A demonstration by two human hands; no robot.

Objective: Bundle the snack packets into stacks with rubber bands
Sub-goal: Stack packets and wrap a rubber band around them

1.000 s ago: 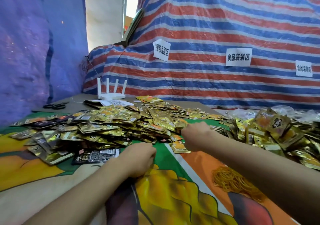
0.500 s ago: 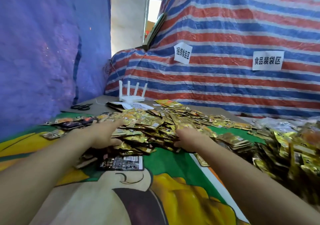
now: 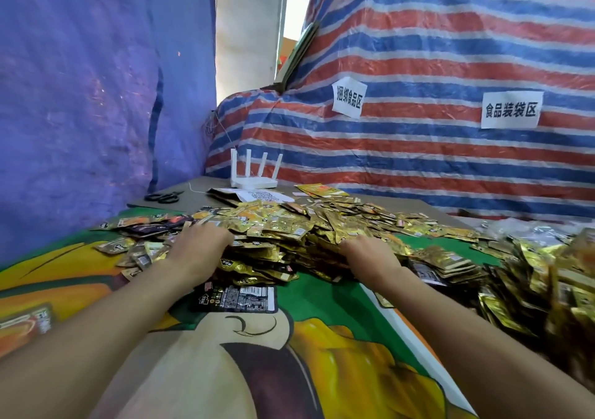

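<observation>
Lying nearest on the desk [image 3: 322, 309] is one black packet [image 3: 238, 298]. Beyond it both hands rest on the packet pile [image 3: 289, 225]: left hand [image 3: 206, 244] flat, fingers loosely spread; right hand [image 3: 370, 252] with fingertips buried among packets, grip unclear. Farther back sit scissors [image 3: 162, 197] and a router [image 3: 254, 182], before a striped tarp [image 3: 418, 48].

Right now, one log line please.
left hand rests on packet pile | right hand fingers buried in pile | rubber bands not in view
</observation>
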